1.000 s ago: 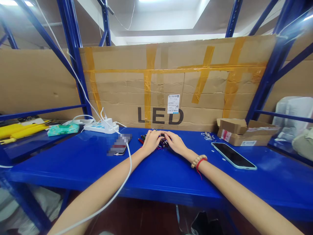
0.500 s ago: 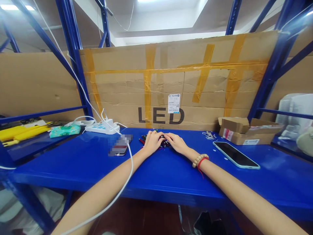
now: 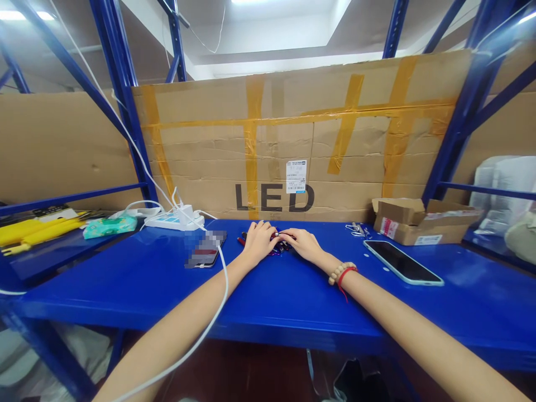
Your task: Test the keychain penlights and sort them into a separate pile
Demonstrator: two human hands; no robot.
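A small heap of thin dark and red pieces (image 3: pixel 285 245) lies on the blue metal table (image 3: pixel 268 301), mostly covered by my hands; their kind is too small to make out. Over its left part, my left hand (image 3: pixel 260 239) is curled, its thumb reaching toward the other hand. My right hand (image 3: pixel 304 243) bends in from the right, thumb and fingertips closed and almost meeting the left thumb. Something small and dark shows between the fingertips, but I cannot tell what it is. A beaded bracelet and a red string circle my right wrist.
Left of the hands lies a phone (image 3: pixel 207 254), with a white power strip (image 3: pixel 176 220) behind it and a white cable (image 3: pixel 218 312) crossing my left forearm. On the right are another phone (image 3: pixel 402 262), metal clips (image 3: pixel 357 229) and an open carton (image 3: pixel 404 229). Taped cardboard (image 3: pixel 201 162) stands behind.
Both hands stay over the heap, with only slight shifts of the fingers. The whole view has moved a little.
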